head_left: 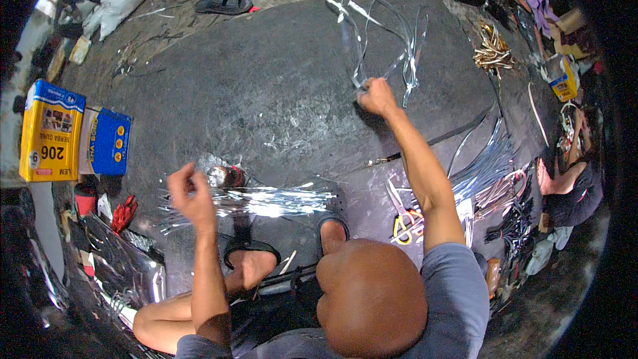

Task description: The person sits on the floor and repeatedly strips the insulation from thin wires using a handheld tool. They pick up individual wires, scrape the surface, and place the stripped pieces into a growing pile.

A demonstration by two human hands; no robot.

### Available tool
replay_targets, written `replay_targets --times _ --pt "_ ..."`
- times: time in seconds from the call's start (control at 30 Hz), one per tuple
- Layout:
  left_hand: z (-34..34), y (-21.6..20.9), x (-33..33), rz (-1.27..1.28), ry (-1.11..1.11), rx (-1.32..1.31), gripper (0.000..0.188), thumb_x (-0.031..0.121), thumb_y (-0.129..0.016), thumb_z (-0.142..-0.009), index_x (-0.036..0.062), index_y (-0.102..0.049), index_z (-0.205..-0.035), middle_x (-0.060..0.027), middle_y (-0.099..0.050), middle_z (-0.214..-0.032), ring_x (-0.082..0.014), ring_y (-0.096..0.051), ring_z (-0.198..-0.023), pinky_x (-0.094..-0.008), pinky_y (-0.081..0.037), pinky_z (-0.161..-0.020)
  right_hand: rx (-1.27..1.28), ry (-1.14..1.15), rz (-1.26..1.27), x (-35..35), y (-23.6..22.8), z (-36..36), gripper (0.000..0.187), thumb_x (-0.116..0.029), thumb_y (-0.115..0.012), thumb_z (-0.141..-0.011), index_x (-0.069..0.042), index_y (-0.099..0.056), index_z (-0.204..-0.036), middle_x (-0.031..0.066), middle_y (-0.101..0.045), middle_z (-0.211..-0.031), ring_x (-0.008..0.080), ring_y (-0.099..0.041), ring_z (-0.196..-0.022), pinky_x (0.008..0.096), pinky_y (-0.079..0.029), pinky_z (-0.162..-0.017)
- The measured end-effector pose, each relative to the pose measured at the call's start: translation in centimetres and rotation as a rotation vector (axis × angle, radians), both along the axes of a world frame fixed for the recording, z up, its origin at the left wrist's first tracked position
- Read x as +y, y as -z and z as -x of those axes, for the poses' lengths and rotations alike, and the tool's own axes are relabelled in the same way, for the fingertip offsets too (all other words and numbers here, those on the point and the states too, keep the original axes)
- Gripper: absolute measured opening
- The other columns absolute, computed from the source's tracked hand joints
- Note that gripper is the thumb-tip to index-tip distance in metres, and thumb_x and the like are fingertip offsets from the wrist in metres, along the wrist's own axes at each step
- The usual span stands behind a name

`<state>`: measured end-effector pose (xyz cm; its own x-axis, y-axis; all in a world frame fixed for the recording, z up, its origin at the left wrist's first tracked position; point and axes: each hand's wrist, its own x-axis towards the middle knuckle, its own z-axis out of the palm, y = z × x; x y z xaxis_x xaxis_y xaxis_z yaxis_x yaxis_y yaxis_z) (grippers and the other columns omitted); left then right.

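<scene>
Right fingers (367,98) closed on silver strips (411,72), ends spread loose beyond. Left fingers (178,181) curled, hold unclear; silver bundle (272,201) aligned just right of them. Judged part-done: bundle laid straight, strips ungathered.

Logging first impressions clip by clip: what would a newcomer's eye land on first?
Probably the shiny silvery bundle lying just beyond the feet. Next, the yellow-and-blue container at far left, then the right hand, closed on glossy strips upper centre.
</scene>
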<state>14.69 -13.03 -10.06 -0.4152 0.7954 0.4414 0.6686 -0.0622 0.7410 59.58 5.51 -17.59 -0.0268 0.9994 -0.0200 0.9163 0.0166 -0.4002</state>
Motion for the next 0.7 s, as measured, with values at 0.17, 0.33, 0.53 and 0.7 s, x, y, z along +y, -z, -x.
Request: replay_targets --times 0.17,0.33,0.53,0.7 --pt "-11.5 -0.2 -0.2 0.192 0.642 -0.04 0.04 -0.006 -0.06 -0.076 0.0049 -0.064 -0.115 -0.0139 -0.062 -0.114 -0.0307 -0.061 -0.106 -0.0366 -0.051 -0.085 0.391 -0.28 0.218 -11.4 -4.5 7.8 0.033 -0.03 -0.074 -0.072 -0.001 -0.071 -0.087 0.0202 -0.069 -0.086 0.0377 -0.067 -0.08 0.0452 -0.052 -0.073" --pt "-14.0 0.7 -1.6 0.384 0.924 -0.052 0.039 -0.006 -0.062 -0.077 0.0056 -0.063 -0.114 -0.0132 -0.06 -0.112 -0.0346 -0.059 -0.108 -0.0409 -0.05 -0.09 0.596 -0.572 0.377 -17.4 -8.9 8.8 0.025 -0.016 -0.074 -0.073 -0.002 -0.07 -0.093 0.012 -0.069 -0.087 0.0256 -0.065 -0.077 0.0353 -0.051 -0.074" --pt "-13.1 0.0 -1.2 0.313 0.915 0.009 0.015 0.003 -0.07 -0.078 0.0037 -0.065 -0.092 -0.011 -0.06 -0.087 -0.0319 -0.062 -0.085 -0.0413 -0.051 -0.072 1.045 -0.35 0.53 -17.5 -9.5 8.4 0.029 -0.029 -0.07 -0.087 -0.003 -0.067 -0.099 0.0035 -0.068 -0.089 0.0132 -0.062 -0.082 0.0304 -0.051 -0.075" --pt "-13.6 -1.6 -0.7 0.395 0.812 -0.341 0.009 0.006 -0.068 -0.083 0.0041 -0.065 -0.091 -0.0034 -0.06 -0.072 -0.0144 -0.057 -0.066 -0.0289 -0.044 -0.06 1.162 -0.155 0.175 -15.7 -7.2 10.6 0.06 -0.053 -0.054 -0.096 0.002 -0.057 -0.12 0.0075 -0.067 -0.095 0.0164 -0.063 -0.084 0.0317 -0.051 -0.075"
